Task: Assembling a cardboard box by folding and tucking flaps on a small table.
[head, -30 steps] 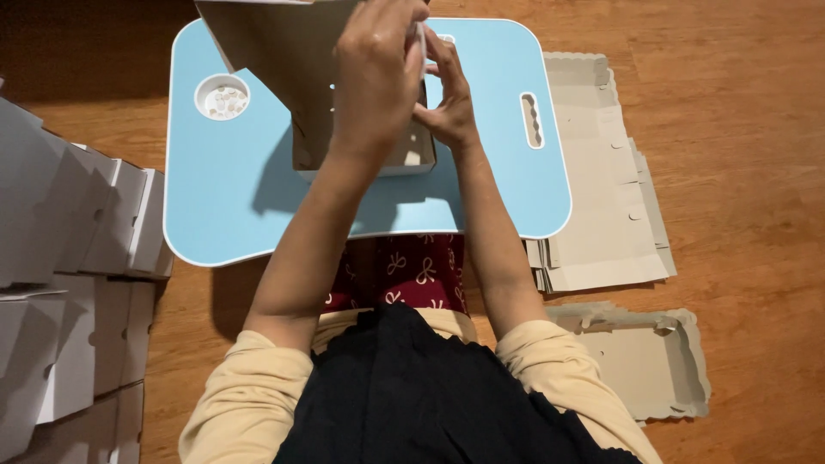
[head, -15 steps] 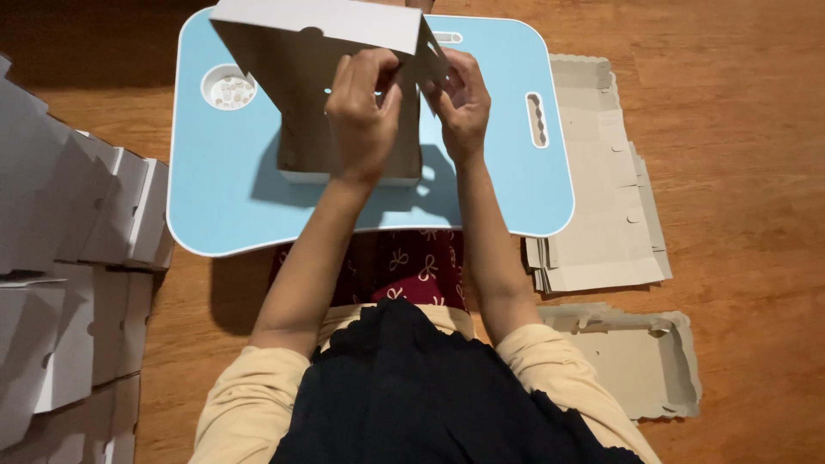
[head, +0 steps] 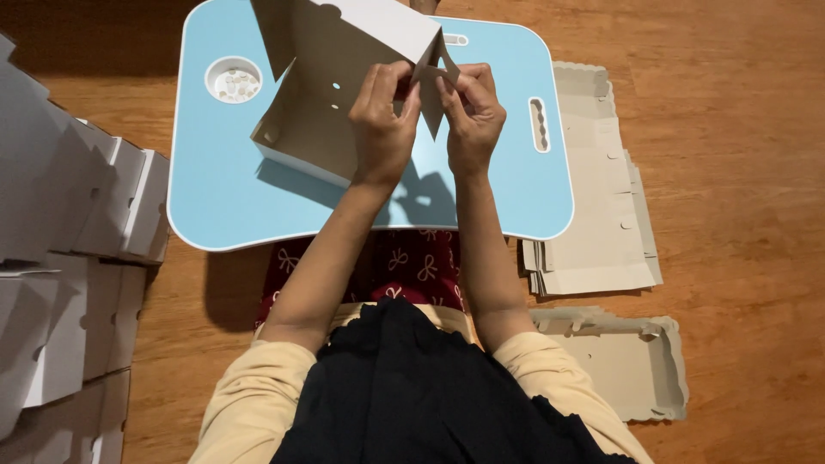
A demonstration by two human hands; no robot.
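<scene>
From the head camera, I am holding a half-folded white cardboard box [head: 335, 94] tilted over the blue lap desk [head: 215, 198], so its lower edge is resting there while I work a corner; my left hand [head: 382, 129] and right hand [head: 468, 120] are both pinching closed on the pointed flap [head: 434, 77]; flat blanks [head: 593, 198] are lying to my right on the floor, folded boxes [head: 77, 223] stacked to my left.

Two hands up: left hand [head: 384, 116] and right hand [head: 470, 116], both on one half-folded white box [head: 331, 82]. One blue lap table [head: 215, 198], one round cup hole [head: 233, 80] at its far left. One stack of flat cardboard [head: 593, 206] on the right, one single flat piece [head: 623, 361] nearer. Finished white boxes [head: 69, 223] piled left, too overlapped to count.
</scene>
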